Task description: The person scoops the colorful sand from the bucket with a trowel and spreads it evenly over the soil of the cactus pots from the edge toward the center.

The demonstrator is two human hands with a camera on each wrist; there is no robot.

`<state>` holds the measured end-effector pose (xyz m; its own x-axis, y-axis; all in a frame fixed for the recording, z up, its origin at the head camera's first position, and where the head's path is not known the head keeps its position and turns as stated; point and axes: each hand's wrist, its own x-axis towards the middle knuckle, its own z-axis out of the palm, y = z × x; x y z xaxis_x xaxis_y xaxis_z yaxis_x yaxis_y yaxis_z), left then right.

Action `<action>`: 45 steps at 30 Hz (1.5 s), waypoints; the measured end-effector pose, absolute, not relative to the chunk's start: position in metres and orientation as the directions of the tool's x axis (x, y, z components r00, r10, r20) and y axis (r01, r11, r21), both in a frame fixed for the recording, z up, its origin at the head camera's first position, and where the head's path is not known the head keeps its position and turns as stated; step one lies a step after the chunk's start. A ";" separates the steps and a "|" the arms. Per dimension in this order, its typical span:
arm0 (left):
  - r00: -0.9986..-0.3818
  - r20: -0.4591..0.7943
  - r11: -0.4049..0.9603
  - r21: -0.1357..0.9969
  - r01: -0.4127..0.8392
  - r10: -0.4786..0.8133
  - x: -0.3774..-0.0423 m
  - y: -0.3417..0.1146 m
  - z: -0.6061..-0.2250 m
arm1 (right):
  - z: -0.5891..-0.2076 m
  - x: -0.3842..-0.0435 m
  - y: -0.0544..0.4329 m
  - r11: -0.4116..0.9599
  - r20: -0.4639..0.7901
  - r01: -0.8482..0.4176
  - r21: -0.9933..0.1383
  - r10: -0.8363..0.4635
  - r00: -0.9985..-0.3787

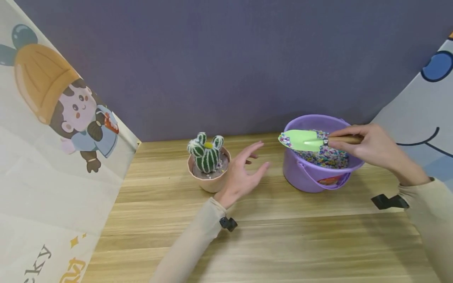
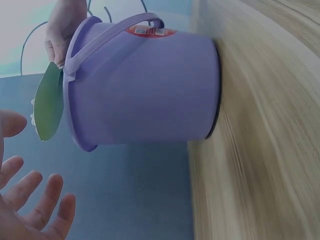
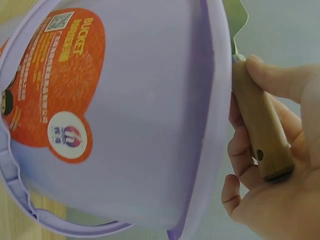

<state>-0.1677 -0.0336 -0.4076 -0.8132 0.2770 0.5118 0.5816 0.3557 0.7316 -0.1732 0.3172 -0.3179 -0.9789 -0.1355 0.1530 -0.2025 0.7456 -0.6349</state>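
My right hand (image 1: 371, 147) grips the wooden handle (image 3: 262, 127) of a green garden trowel (image 1: 305, 140) above the purple bucket (image 1: 301, 175). Some colourful small pebbles (image 1: 284, 139) lie at the trowel's tip, which reaches past the bucket's left rim. More of these pebbles fill part of the bucket. To the left, my left hand (image 1: 242, 175) hovers with its fingers spread and holds nothing, beside a pale pot (image 1: 212, 184). In that pot stands a green and white knitted cactus (image 1: 207, 159), with grey filling and a few pebbles around its base.
The wooden table (image 1: 283, 243) meets a dark blue-grey backdrop (image 1: 226, 70) behind the pot and bucket. A printed cartoon panel (image 1: 46, 165) borders the left side, another the right. The bucket's handle (image 1: 315, 182) hangs down at its front.
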 end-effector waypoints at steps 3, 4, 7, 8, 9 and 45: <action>-0.809 0.525 0.350 0.729 0.588 0.265 -0.166 -0.037 -0.407 | -0.317 -0.174 0.314 0.746 0.158 -0.215 -0.630 -0.148 -0.976; -0.806 0.531 0.347 0.728 0.592 0.261 -0.166 -0.039 -0.407 | -0.317 -0.175 0.313 0.746 0.162 -0.220 -0.628 -0.152 -0.975; -0.799 0.551 0.338 0.724 0.602 0.242 -0.165 -0.043 -0.408 | -0.317 -0.177 0.310 0.741 0.167 -0.231 -0.630 -0.162 -0.973; -0.797 0.556 0.334 0.724 0.604 0.236 -0.165 -0.044 -0.408 | -0.317 -0.177 0.308 0.734 0.165 -0.235 -0.637 -0.168 -0.972; -0.794 0.562 0.334 0.721 0.607 0.231 -0.164 -0.046 -0.409 | -0.318 -0.178 0.307 0.729 0.160 -0.233 -0.644 -0.170 -0.972; -0.609 0.788 0.356 0.544 0.760 0.096 -0.146 -0.126 -0.439 | -0.322 -0.180 0.251 0.619 0.142 -0.286 -0.731 -0.272 -0.952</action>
<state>-0.1464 -0.1259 -0.4389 -0.6086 0.0963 0.7876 0.7601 0.3557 0.5439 -0.1803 0.2513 -0.3216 -0.9519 -0.2716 0.1420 -0.2858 0.6191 -0.7315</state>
